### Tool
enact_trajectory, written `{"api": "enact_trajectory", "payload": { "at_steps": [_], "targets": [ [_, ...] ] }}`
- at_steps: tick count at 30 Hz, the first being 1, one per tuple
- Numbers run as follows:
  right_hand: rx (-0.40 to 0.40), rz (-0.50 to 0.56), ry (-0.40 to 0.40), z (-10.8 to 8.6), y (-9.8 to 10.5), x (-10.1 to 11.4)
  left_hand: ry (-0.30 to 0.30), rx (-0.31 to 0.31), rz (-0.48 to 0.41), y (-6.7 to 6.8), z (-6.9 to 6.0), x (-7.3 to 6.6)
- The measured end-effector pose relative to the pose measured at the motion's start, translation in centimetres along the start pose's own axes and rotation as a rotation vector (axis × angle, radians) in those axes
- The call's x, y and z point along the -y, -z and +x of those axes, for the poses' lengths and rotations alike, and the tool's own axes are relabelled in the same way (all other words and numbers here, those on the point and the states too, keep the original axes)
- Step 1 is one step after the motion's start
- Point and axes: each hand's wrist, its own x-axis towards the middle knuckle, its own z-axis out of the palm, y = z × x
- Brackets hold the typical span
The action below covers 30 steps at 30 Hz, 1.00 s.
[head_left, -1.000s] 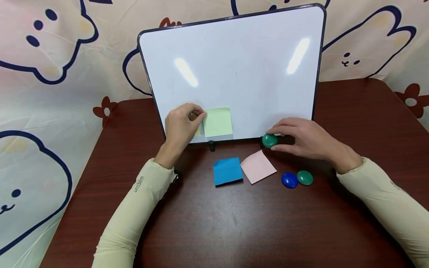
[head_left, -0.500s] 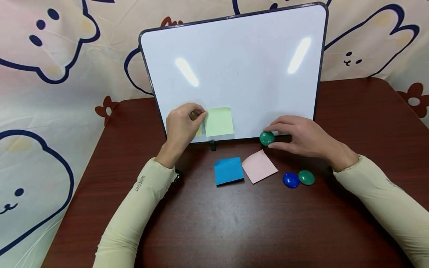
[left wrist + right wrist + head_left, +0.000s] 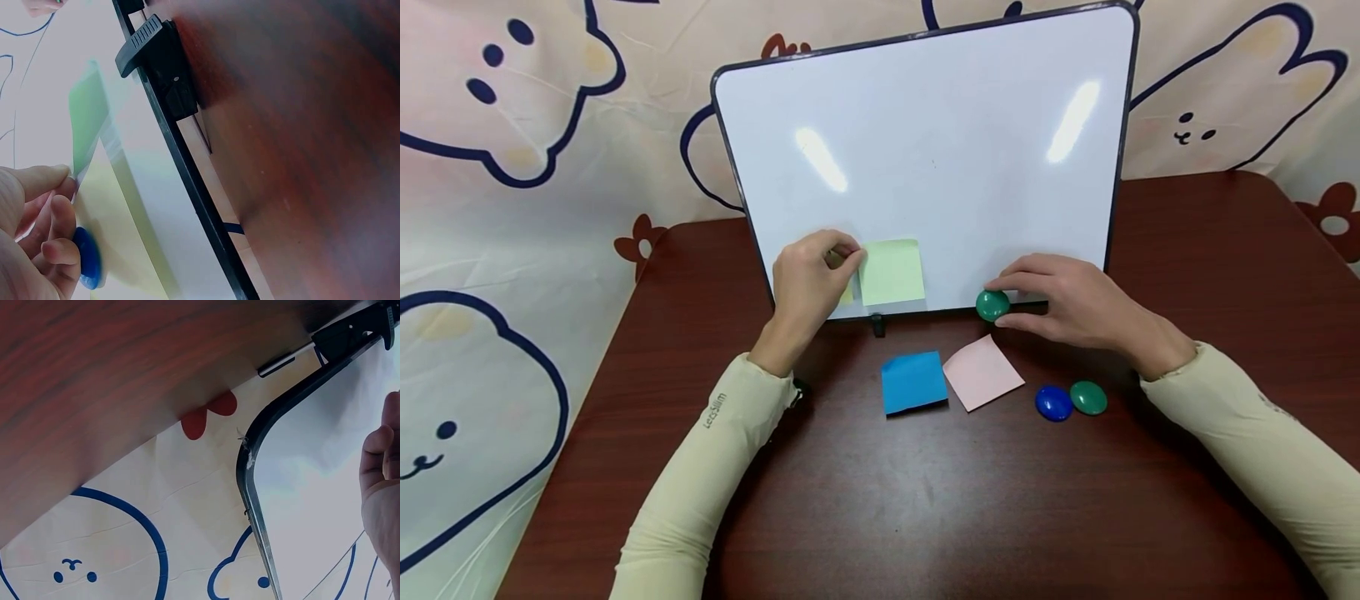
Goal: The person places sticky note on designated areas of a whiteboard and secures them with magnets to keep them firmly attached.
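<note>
One pale green note (image 3: 892,273) sits at the whiteboard (image 3: 940,183), just right of the left hand (image 3: 811,279), whose fingers pinch its left edge; the right hand (image 3: 1067,300) holds a green magnet (image 3: 992,306) between parted fingers; flatten the note, then press the magnet squarely; only the left wrist view shows a blue magnet (image 3: 89,257) just beside the left fingers.

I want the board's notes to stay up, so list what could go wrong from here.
The green note may slip if the left hand lets go: it pinches one edge, and no magnet shows there.
The right hand pinches a green magnet, which could drop onto the table.
The left hand is close to the blue magnet by the yellow note and might knock it.
</note>
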Motion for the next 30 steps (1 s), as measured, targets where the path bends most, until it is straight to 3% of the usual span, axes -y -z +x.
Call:
{"api": "enact_trajectory", "payload": {
  "at_steps": [30],
  "targets": [
    [-0.041,0.003,0.017,0.94,-0.27,-0.15,0.019,0.012,-0.001,0.06,-0.01,-0.07]
  ]
}}
